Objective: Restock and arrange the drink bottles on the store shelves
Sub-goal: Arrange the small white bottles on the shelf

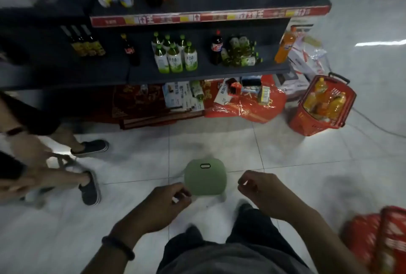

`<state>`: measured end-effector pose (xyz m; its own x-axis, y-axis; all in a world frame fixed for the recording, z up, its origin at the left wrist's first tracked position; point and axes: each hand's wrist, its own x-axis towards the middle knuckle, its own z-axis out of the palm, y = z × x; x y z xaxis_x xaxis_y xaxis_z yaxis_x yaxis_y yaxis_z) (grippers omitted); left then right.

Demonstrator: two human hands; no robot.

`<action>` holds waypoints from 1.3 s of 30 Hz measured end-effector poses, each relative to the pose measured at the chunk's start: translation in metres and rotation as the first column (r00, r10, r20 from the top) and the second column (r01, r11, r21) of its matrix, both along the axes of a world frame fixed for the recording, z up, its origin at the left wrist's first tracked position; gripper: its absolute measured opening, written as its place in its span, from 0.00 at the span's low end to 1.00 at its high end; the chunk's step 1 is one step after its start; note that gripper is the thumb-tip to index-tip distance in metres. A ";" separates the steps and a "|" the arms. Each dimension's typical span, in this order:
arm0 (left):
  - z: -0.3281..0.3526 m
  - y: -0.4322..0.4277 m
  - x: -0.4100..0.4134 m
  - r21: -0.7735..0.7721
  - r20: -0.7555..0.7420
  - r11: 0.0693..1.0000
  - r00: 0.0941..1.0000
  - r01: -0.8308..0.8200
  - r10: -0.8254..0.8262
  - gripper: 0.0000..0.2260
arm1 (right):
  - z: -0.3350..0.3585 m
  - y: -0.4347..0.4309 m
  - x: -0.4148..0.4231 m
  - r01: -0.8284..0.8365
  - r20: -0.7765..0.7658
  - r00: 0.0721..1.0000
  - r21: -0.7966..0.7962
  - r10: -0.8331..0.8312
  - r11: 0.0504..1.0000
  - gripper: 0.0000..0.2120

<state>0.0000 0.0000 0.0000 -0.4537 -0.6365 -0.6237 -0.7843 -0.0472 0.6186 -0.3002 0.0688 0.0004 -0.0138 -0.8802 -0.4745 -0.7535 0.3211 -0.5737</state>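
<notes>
My left hand [169,201] hangs at the green stool's [205,180] left edge, fingers curled; whether they pinch anything, I cannot tell. My right hand [257,188] hovers right of the stool, fingers curled in, holding nothing. Beyond the stool, green tea bottles [175,56] stand on the shelf [208,71].

L hand [167,202], R hand [258,190] curled nr green stool [205,179], bottles [175,58] on shelf [208,74].

Labels on the green tea bottles [175,59] read 绿茶 (large characters) — red shelf strip [211,17] illegible.
</notes>
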 end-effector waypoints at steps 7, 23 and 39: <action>-0.010 -0.073 -0.032 -0.014 -0.014 0.996 0.996 -0.083 0.082 0.04 | -0.006 -0.083 -0.039 -0.061 -0.015 0.998 0.028 0.062 0.998 0.16; 0.036 -0.285 -0.221 -0.055 -0.100 0.975 0.973 -0.215 0.209 0.04 | 0.015 -0.340 -0.214 -0.150 0.064 0.986 -0.071 0.155 0.986 0.03; 0.003 -0.574 -0.163 0.071 -0.076 0.996 0.996 0.058 -0.053 0.09 | 0.023 -0.589 -0.125 -0.152 -0.059 0.986 0.072 0.156 0.986 0.10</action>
